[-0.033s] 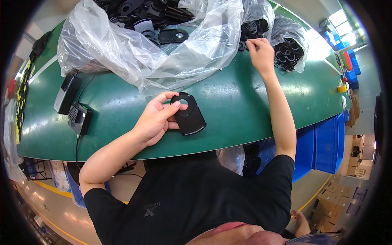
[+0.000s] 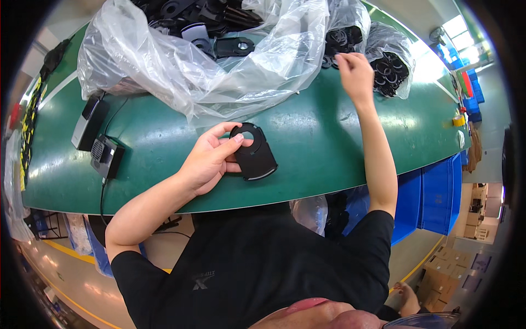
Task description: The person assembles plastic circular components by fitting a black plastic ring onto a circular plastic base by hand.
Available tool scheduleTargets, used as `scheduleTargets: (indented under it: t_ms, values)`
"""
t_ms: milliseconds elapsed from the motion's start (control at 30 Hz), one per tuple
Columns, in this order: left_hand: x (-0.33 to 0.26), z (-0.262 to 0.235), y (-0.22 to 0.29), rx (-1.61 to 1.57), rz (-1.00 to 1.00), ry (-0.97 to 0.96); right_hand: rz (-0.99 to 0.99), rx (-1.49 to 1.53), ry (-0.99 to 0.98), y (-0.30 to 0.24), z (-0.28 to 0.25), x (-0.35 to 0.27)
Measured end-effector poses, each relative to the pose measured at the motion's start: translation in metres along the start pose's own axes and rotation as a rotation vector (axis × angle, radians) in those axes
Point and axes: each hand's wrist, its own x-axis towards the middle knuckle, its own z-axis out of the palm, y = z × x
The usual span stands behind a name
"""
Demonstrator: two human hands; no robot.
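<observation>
My left hand (image 2: 209,158) pinches a flat black plastic plate with a round hole (image 2: 256,162) above the table's near side. The thumb lies on its face by the hole, and a fingertip shows through the hole. My right hand (image 2: 357,78) reaches to the far right, its thumb and fingers pressed together beside black rings (image 2: 329,61) at the mouth of a clear bag (image 2: 359,12). Whatever the right fingertips hold is too small to make out. Another clear bag (image 2: 408,46) of black rings (image 2: 389,71) lies just right of that hand.
A large clear plastic bag (image 2: 159,71) of black plastic parts (image 2: 189,13) spreads across the back of the green table (image 2: 307,153). Two small black-and-grey devices (image 2: 107,158) with cables stand at left. Blue bins (image 2: 438,192) are below the table's right edge.
My right hand has shifted slightly right and toward me, its fingertips a little off the rings. The left hand keeps the plate nearly in place.
</observation>
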Motion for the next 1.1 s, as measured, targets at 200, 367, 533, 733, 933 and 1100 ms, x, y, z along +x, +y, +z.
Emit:
scheduleTargets:
  t_ms: [200, 367, 533, 733, 933, 1100]
  values:
    - [0.004, -0.002, -0.004, 0.041, -0.014, -0.052, 0.139, 0.525, -0.267, -0.103, -0.056, -0.049]
    - [0.005, -0.001, -0.008, 0.034, -0.020, -0.158, -0.535, 0.289, -0.373, -0.161, -0.041, -0.104]
    - [0.000, 0.003, -0.006, -0.016, -0.009, -0.189, -0.562, 0.122, -0.320, -0.164, -0.028, -0.118]
    - [0.001, 0.000, -0.010, 0.052, 0.001, -0.173, -0.551, 0.060, -0.383, -0.169, -0.032, -0.124]
    - [0.001, -0.002, -0.015, 0.167, 0.039, -0.135, -0.540, 0.083, -0.418, -0.170, -0.038, -0.123]
    - [0.000, 0.003, -0.013, 0.149, 0.081, -0.131, -0.132, 0.395, -0.226, -0.160, -0.036, -0.118]
